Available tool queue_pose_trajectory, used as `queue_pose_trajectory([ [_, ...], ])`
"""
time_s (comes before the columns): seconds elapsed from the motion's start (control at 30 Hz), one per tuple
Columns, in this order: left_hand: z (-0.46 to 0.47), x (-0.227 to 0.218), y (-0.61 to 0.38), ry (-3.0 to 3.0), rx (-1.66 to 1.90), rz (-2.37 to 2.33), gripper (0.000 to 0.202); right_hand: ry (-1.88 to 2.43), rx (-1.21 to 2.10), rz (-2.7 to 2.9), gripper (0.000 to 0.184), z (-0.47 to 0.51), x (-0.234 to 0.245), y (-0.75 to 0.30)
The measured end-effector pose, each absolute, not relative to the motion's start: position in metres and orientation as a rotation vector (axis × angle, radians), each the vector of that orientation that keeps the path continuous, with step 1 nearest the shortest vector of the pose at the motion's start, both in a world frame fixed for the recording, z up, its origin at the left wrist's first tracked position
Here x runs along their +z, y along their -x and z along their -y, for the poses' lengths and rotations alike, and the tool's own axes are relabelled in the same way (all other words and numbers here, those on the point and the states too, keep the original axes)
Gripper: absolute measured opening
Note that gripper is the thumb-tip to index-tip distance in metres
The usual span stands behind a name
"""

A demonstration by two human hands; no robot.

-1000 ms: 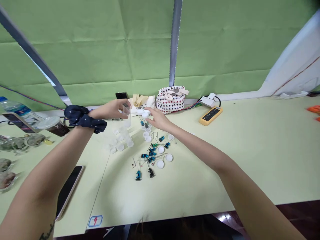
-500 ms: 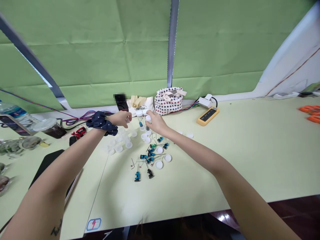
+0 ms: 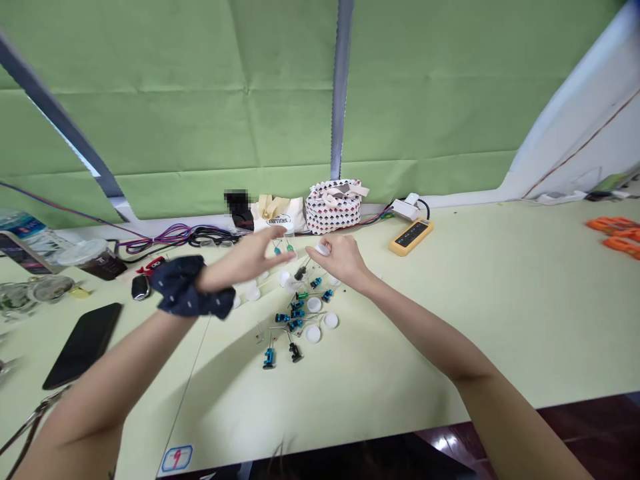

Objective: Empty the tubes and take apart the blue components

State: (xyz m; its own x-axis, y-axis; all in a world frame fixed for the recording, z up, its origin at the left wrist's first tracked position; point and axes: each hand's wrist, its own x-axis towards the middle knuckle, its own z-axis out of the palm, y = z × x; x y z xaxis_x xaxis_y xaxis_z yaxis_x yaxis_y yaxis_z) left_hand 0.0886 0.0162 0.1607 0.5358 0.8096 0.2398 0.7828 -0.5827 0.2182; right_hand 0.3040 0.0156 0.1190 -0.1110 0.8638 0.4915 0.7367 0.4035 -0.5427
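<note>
My left hand (image 3: 247, 259), with a dark blue scrunchie (image 3: 193, 297) on its wrist, is raised over the table. Its thumb and forefinger close around a small clear vial (image 3: 289, 237) with a coloured part inside. My right hand (image 3: 343, 259) is just to the right and pinches a white round cap (image 3: 323, 250). Below both hands lie several blue, green and black capacitors with wire legs (image 3: 295, 313), loose white caps (image 3: 314, 333) and more clear vials (image 3: 253, 292).
A black phone (image 3: 83, 343) lies at the left near a car key (image 3: 140, 287), jars and a water bottle. At the back stand a patterned bag (image 3: 333, 205), a cream bag (image 3: 277, 213), tangled cables and a yellow meter (image 3: 410, 237). Orange tools (image 3: 617, 233) lie at the far right.
My left hand came back from the far vials toward me and took up a vial. My right hand drew back slightly with a white cap. The view shifted, showing more of the phone.
</note>
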Motion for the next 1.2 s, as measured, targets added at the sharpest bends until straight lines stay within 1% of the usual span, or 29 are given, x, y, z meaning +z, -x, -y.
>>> queue_pose_trajectory([
  [0.07,0.015,0.138,-0.113,-2.633,0.546,-1.326,0.069,1.330,0.321,1.832,0.038,-0.006,0.117,-0.304],
  [0.1,0.026,0.125,-0.122,-2.596,0.561,-1.330,0.067,1.308,0.387,1.809,0.040,-0.002,0.116,-0.304],
  [0.17,0.040,0.104,-0.133,-2.490,0.615,-1.381,0.049,1.258,0.530,1.772,0.044,0.004,0.113,-0.305],
  [0.23,0.043,0.094,-0.134,-2.382,0.683,-1.351,0.037,1.205,0.708,1.756,0.046,0.007,0.108,-0.307],
  [0.3,0.041,0.094,-0.129,-2.266,0.686,-1.241,0.032,1.149,0.911,1.744,0.045,0.008,0.100,-0.310],
  [0.37,0.038,0.100,-0.122,-2.076,0.620,-1.127,0.034,1.089,1.062,1.719,0.045,0.008,0.092,-0.312],
  [0.53,0.037,0.102,-0.110,-1.452,0.401,-0.792,0.037,0.857,1.183,1.614,0.039,0.003,0.085,-0.320],
  [0.63,0.033,0.093,-0.101,-1.297,0.404,-0.672,0.043,0.711,1.218,1.553,0.039,-0.007,0.088,-0.331],
  [0.73,0.026,0.089,-0.093,-1.296,0.493,-0.723,0.039,0.689,1.235,1.602,0.041,-0.016,0.077,-0.339],
  [0.83,0.020,0.089,-0.088,-1.380,0.535,-0.810,0.035,0.775,1.213,1.767,0.040,-0.017,0.050,-0.335],
  [0.97,0.018,0.091,-0.086,-1.583,0.441,-0.918,0.035,0.882,0.929,2.005,0.032,-0.010,0.024,-0.322],
  [1.03,0.020,0.090,-0.086,-1.710,0.407,-0.998,0.033,0.882,0.898,2.011,0.032,-0.005,0.024,-0.318],
  [1.1,0.022,0.089,-0.086,-1.886,0.397,-1.072,0.031,0.835,1.048,1.922,0.034,-0.001,0.028,-0.316],
  [1.2,0.027,0.091,-0.088,-2.173,0.429,-1.151,0.030,0.718,1.402,1.681,0.033,0.006,0.033,-0.314],
])
